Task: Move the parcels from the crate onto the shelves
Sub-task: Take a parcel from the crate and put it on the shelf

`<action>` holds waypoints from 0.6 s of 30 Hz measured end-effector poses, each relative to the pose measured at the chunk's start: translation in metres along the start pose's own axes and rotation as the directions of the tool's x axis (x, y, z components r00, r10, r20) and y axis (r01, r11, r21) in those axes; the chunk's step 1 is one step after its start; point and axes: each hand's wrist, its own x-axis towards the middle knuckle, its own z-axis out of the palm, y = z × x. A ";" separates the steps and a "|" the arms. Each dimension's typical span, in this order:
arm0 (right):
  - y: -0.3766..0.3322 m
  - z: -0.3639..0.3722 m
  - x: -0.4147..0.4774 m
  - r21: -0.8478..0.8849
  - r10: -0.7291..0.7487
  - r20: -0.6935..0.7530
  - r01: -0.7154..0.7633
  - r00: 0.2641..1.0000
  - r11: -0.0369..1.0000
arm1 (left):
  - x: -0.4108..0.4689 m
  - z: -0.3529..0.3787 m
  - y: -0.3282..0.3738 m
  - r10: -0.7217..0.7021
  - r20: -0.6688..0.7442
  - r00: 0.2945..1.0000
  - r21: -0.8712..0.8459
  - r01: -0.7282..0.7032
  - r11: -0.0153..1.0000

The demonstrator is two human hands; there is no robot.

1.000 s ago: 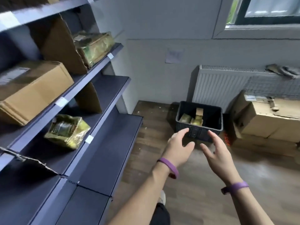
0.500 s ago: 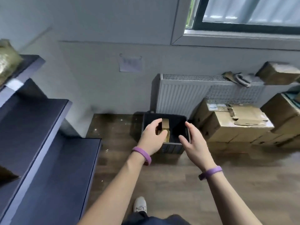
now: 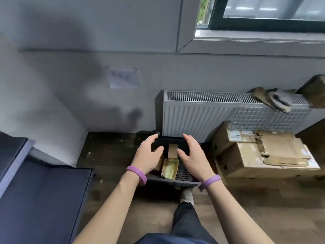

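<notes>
Grey wall, a white radiator [image 3: 193,117] and worn cardboard boxes [image 3: 260,155] back the dark crate [image 3: 182,175] on the wooden floor. Parcels lie inside it: a yellow-green one [image 3: 169,169] and a brown one [image 3: 172,150]. Left hand [image 3: 147,155] and right hand [image 3: 191,155] hover over them, fingers spread, grasping nothing. Dark shelves [image 3: 44,199] stand at left.
</notes>
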 end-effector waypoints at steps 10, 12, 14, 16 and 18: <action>0.103 -0.001 0.157 -0.142 0.086 0.246 -0.052 0.965 0.988 | 0.163 0.085 -0.009 -0.236 0.036 0.971 -0.033 0.237 0.971; 0.134 0.017 0.169 -0.167 0.157 0.280 -0.113 0.947 0.979 | 0.189 0.106 -0.032 -0.279 0.083 0.957 -0.002 0.280 0.960; 0.173 0.043 0.187 -0.185 0.236 0.304 -0.186 0.923 0.965 | 0.219 0.133 -0.066 -0.319 0.131 0.939 0.030 0.318 0.948; 0.212 0.075 0.208 -0.193 0.293 0.327 -0.240 0.898 0.951 | 0.249 0.160 -0.106 -0.362 0.170 0.917 0.065 0.356 0.932; 0.251 0.112 0.229 -0.203 0.354 0.363 -0.297 0.862 0.933 | 0.278 0.183 -0.150 -0.395 0.209 0.895 0.108 0.380 0.919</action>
